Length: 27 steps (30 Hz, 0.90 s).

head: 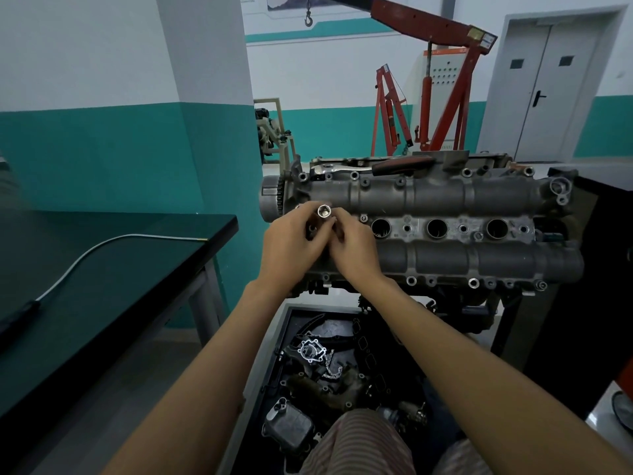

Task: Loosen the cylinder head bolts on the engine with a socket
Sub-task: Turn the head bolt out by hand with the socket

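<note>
The grey cylinder head [438, 197] lies across the middle of the view on an engine stand, with three open plug wells visible along its centre. Both hands meet over its left end. My left hand [291, 245] and my right hand [352, 248] together hold a shiny metal socket [324, 211], its open end facing up towards me. The fingers of both hands curl around the socket's body. A ratchet wrench [373, 168] with a dark handle lies on the far edge of the head, untouched. Several bolts sit along the head's edges.
A dark-topped table [102, 269] with a flexible silver tool [102, 248] stands at left. Below the engine a black tray [284, 337] holds several loose engine parts. A red engine hoist [445, 90] stands behind. A black cabinet [589, 269] is at right.
</note>
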Motion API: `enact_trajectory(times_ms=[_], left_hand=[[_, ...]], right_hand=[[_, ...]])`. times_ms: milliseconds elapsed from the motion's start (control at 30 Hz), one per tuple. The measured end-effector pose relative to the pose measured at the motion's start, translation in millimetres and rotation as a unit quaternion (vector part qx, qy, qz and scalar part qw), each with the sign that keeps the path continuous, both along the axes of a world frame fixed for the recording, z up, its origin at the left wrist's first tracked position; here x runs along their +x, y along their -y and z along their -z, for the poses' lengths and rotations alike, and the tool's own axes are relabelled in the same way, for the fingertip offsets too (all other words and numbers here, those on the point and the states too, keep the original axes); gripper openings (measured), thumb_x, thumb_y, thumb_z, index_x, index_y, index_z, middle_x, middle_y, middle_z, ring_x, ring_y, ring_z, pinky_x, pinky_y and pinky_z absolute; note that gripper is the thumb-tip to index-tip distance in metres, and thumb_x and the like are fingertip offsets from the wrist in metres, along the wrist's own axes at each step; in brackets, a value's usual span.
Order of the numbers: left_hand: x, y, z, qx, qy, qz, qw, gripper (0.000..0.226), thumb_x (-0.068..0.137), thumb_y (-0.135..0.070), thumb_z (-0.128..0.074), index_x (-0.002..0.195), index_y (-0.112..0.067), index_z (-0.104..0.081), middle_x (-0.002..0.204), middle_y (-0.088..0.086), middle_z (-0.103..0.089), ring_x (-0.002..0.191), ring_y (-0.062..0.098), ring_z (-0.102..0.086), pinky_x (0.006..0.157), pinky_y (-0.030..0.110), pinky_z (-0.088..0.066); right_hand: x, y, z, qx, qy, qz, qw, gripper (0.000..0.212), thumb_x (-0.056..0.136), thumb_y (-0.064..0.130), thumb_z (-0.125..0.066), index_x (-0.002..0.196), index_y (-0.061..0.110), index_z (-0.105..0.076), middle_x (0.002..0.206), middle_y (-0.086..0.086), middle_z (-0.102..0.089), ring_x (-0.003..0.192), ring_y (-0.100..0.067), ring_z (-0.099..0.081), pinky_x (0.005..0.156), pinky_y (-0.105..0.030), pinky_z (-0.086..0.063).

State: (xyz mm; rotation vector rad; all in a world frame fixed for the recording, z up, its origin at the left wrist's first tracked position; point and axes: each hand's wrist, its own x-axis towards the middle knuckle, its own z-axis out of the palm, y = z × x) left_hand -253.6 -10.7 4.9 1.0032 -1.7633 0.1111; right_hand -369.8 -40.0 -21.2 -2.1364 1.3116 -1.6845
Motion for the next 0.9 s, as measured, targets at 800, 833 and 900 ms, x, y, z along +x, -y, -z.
enact_trajectory(times_ms=[800,833,900], left_hand=[[-5.5,1.8,2.1,0.006,-0.003,-0.035,0.999,0.024,0.086,-0.033,-0.066,0.084,-0.013,-0.053,0.064,-0.003,-0.057,0.055,0.011,-0.051,0.050,0.029,-0.041],[-3.6,1.3,2.2,0.004,0.002,-0.026,1.000,0.021,0.087,-0.032,-0.065,0.091,-0.014,-0.056,0.067,-0.004,-0.059,0.055,0.008,-0.051,0.050,0.025,-0.041],[-0.8,0.3,1.8,-0.006,0.010,-0.012,1.000,0.021,0.087,-0.027,-0.064,0.105,-0.016,-0.061,0.071,-0.009,-0.060,0.053,0.002,-0.049,0.050,0.018,-0.036]], right_hand=[[2.0,-1.1,0.3,0.031,0.046,0.015,0.998,0.010,0.087,0.018,-0.058,0.081,0.018,-0.050,0.066,0.002,-0.058,0.061,-0.012,-0.055,0.054,-0.036,-0.046],[1.7,-1.5,1.1,0.022,0.050,0.006,0.999,0.010,0.088,0.015,-0.056,0.080,0.018,-0.051,0.064,0.004,-0.056,0.059,-0.010,-0.052,0.052,-0.033,-0.043],[0.5,-1.8,1.6,0.013,0.045,-0.012,0.999,0.007,0.088,0.012,-0.054,0.086,0.018,-0.057,0.065,0.006,-0.058,0.060,-0.007,-0.053,0.053,-0.027,-0.043]])
